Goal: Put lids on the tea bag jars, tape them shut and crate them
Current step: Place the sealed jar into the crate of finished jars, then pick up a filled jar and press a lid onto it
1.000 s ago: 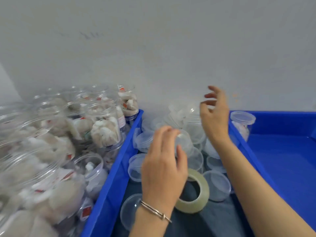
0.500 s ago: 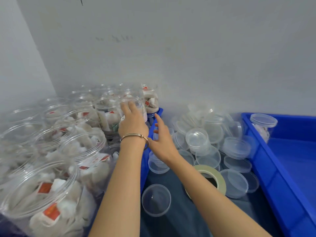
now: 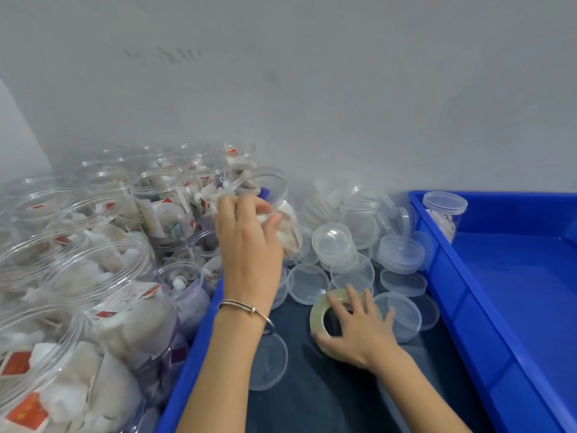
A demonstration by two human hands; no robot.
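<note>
Two hands are at work: my left hand (image 3: 249, 242) grips an open tea bag jar (image 3: 274, 214), tilted, above the edge of the left blue crate (image 3: 187, 370). My right hand (image 3: 359, 329) rests on the tape roll (image 3: 324, 320), fingers spread, seemingly curling round it. Loose lids (image 3: 334, 242) lie just beyond, beside the right blue crate (image 3: 499, 307) with one lidded jar (image 3: 445, 214).

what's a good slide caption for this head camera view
Left hand lifts an open tea bag jar from the full crate while the right hand grips the tape roll among loose lids.
</note>
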